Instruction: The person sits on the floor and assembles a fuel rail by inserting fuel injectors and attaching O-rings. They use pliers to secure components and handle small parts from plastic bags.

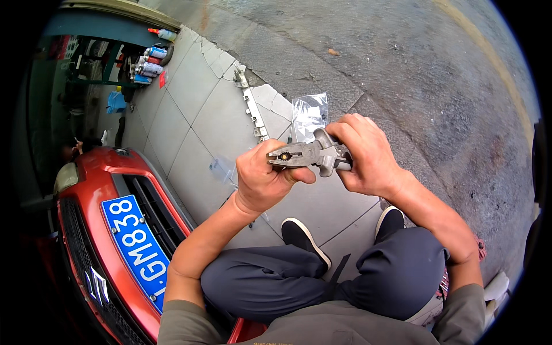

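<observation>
Center of frame: my right hand [371, 155] grips the pliers [307, 154] by handles, left hand [261, 178] pinches a small part at the tip w/ closed fingers.

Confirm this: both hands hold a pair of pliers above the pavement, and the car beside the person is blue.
Wrong on the colour. In the head view both hands hold the pliers, but the car is red; only its plate is blue.

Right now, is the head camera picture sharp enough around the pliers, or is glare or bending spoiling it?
Head view: soft even daylight, no glare; the pliers and both hands, left hand and right hand, look sharp at centre. Fisheye bends the paving joints and the red car near the rim, with black corners.
</observation>
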Motion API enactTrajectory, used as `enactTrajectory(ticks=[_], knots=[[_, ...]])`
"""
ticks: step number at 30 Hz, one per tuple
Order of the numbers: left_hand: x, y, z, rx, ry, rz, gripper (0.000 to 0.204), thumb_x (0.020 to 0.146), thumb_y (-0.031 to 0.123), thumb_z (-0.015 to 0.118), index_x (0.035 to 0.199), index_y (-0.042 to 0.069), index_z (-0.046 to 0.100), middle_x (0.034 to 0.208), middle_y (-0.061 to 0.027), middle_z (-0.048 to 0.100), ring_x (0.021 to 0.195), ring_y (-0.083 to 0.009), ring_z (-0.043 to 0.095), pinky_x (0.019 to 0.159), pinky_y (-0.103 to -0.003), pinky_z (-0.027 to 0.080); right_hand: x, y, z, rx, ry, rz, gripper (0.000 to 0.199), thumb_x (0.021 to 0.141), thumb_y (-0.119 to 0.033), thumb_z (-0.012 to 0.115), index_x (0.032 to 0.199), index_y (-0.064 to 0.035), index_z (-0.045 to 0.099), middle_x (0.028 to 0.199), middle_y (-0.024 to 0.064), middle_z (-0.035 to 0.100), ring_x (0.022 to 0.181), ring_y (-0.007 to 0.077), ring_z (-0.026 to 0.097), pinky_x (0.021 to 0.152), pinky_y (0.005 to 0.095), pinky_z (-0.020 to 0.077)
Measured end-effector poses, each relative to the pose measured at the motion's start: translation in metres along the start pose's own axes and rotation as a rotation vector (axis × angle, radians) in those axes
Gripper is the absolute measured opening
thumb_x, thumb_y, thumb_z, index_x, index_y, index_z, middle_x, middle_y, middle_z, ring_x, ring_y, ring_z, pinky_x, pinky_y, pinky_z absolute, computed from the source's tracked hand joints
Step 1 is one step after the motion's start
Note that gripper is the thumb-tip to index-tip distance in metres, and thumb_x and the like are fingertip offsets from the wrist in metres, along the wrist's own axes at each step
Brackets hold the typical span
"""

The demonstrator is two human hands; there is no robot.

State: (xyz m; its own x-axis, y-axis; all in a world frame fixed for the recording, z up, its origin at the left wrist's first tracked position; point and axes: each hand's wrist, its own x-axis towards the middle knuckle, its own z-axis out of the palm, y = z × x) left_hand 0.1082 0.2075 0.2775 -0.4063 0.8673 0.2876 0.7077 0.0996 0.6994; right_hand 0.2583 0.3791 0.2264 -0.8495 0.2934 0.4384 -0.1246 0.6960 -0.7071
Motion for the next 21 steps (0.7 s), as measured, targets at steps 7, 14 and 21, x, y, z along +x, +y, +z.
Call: enactTrajectory(ticks=[7, 14, 21], knots=[[0.015, -0.008, -0.035, -0.544, -0.786, -0.365, 0.041, 0.079, 0.037, 0.086, 0.079, 0.003, 0.065, 0.062, 0.0008, 0.059, 0.06, -0.0054, 0.051, 0.054, -0.028, 0.045, -0.006, 0.002, -0.007, 0.08, -0.174, -0.079, 0.056, 0.055, 0.0, 0.068, 0.11, -0.0086, 0.06, 0.096, 0.0091, 0.055, 0.09, 0.0318, 0.054, 0.075, 0.0401, 0.0417], [0.011, 0.002, -0.026, -0.495, -0.488, -0.37, 0.04, 0.078, 0.031, 0.089, 0.086, 0.002, 0.062, 0.071, 0.0005, 0.063, 0.07, -0.0061, 0.057, 0.061, -0.025, 0.047, -0.006, 0.002, -0.008, -0.003, -0.106, 0.001, 0.056, 0.056, -0.001, 0.068, 0.111, -0.0081, 0.06, 0.097, 0.0096, 0.056, 0.089, 0.0316, 0.054, 0.074, 0.0413, 0.0416], [0.015, -0.004, -0.021, -0.115, -0.181, 0.124, 0.043, 0.076, 0.02, 0.088, 0.105, 0.001, 0.061, 0.09, -0.0102, 0.068, 0.075, -0.0211, 0.066, 0.067, -0.031, 0.053, -0.004, -0.002, -0.013, -0.042, -0.032, 0.032, 0.057, 0.056, 0.0, 0.067, 0.112, -0.0068, 0.058, 0.096, 0.0109, 0.055, 0.088, 0.0325, 0.053, 0.073, 0.0413, 0.0412]])
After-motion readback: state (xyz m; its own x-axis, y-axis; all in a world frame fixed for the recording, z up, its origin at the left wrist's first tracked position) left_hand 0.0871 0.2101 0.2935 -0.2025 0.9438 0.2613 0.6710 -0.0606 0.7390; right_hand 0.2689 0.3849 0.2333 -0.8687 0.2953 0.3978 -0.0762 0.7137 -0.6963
